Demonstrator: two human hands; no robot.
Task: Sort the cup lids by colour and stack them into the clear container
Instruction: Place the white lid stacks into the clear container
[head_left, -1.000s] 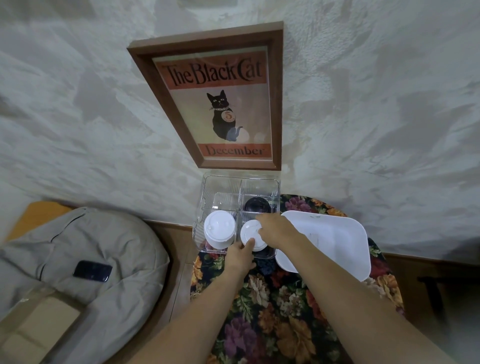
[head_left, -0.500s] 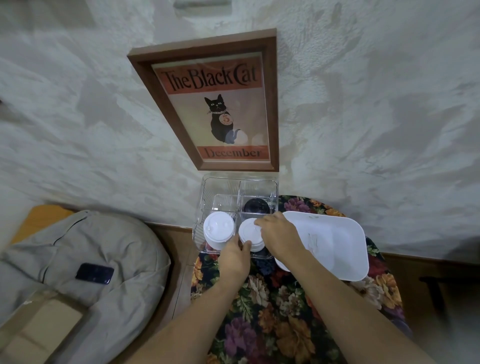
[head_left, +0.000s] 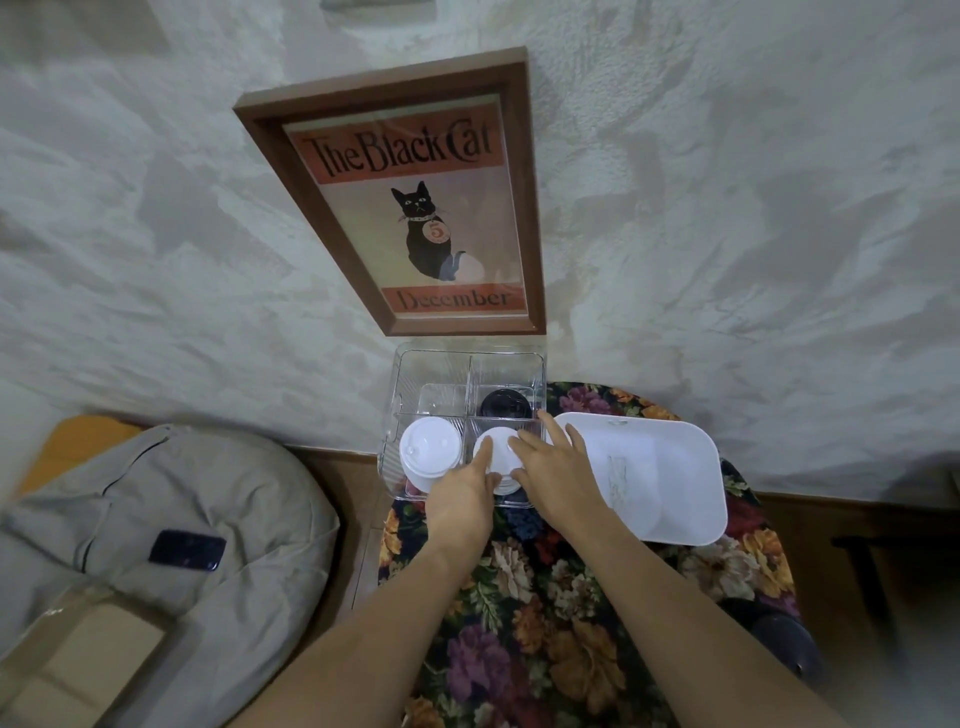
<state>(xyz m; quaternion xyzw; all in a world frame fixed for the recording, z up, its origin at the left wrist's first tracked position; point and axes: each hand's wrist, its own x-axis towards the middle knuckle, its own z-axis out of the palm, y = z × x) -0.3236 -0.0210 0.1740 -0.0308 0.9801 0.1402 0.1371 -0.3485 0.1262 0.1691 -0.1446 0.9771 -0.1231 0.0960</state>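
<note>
Step in hand, as I judge it: seating the white lids (head_left: 500, 440) in the near-right compartment of the container (head_left: 431, 353).

Positions:
- Container stands on the table (head_left: 545, 623), at its far left edge, against the wall.
- Near-left compartment: tall white stack (head_left: 430, 453), standing well above the rim.
- Far-right compartment: black lids (head_left: 505, 405), sitting low.
- Tray (head_left: 719, 493) lies just right of the container.

Hands:
- Left hand (head_left: 462, 493): index finger straight, its tip on the left part of the top lid. Nothing gripped that I can see; the other fingers are hidden under the hand.
- Right hand (head_left: 556, 467): fingers (head_left: 524, 447) straight and spread, lying flat over the right part of the same lid, holding nothing.

How to do it well (judgement):
- Press straight down with even weight from both sides, so the top lid nests square rather than tipping toward one wall.
- Keep the pile centred in its compartment. The divider and the tall white stack are just to the left, and a sideways shove could knock that stack over.
- Feel for the lid dropping into the one below. If one edge rides up, lift it and re-seat it rather than forcing it.
- Lift both hands straight up, so the top lid does not drag off.
- Colours look properly separated as they lie: white near, black far.
</note>
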